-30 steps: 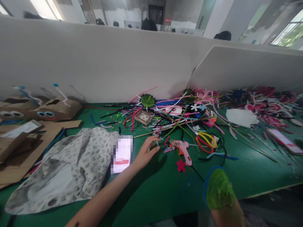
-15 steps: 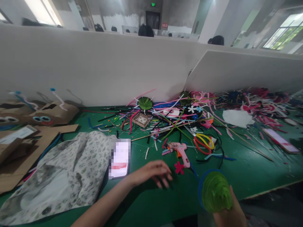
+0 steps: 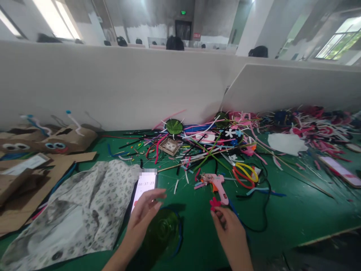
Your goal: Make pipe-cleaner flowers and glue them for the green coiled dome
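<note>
My right hand (image 3: 229, 226) pinches a small red flower (image 3: 214, 203) between thumb and fingers, just below the pink glue gun (image 3: 217, 184). To the left, a round green coiled piece with a blue rim (image 3: 165, 229) rests on the table; its near left part is hidden by my arm. My left hand (image 3: 145, 210) hovers at its upper left edge, fingers stretched out and nothing in them. Behind that hand lies a phone (image 3: 146, 183) showing a timer, partly covered by the fingers. Red- and yellow-handled scissors (image 3: 245, 175) are right of the glue gun.
A patterned cloth (image 3: 93, 203) and cardboard pieces (image 3: 81, 156) lie at left, near brown paper figures with eyes (image 3: 67, 139). Coloured pipe cleaners (image 3: 203, 141) heap along the white partition (image 3: 126, 86). A second phone (image 3: 340, 169) is at right. A black cord (image 3: 266, 216) curves across the green table.
The green coiled piece went from my right hand at lower right to the table near my left hand. My right hand took hold of the red flower. My left hand moved left.
</note>
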`<control>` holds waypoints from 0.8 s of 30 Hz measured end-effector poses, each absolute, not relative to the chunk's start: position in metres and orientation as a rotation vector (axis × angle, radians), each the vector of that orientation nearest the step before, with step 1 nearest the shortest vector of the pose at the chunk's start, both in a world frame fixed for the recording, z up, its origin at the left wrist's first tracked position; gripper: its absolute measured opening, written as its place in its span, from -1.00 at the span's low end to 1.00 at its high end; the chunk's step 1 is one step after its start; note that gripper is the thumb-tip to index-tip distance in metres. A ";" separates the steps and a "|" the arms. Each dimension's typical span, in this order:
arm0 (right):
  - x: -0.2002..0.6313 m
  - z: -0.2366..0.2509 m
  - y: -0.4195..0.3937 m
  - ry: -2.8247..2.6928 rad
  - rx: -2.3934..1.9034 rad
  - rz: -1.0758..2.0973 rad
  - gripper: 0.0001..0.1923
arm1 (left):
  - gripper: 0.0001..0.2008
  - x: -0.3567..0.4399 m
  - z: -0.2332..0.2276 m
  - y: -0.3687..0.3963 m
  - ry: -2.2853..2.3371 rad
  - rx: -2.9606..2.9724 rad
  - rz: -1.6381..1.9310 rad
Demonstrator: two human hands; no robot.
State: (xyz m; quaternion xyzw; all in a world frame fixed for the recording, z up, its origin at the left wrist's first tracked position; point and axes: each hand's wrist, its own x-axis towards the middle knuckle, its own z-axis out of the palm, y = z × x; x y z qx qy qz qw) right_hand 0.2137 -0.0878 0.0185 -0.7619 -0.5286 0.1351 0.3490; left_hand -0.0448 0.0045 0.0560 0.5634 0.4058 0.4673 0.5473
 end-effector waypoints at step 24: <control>0.207 0.006 -0.082 -1.710 -1.864 -0.558 -0.75 | -0.58 -0.048 0.008 -0.048 1.040 2.663 0.692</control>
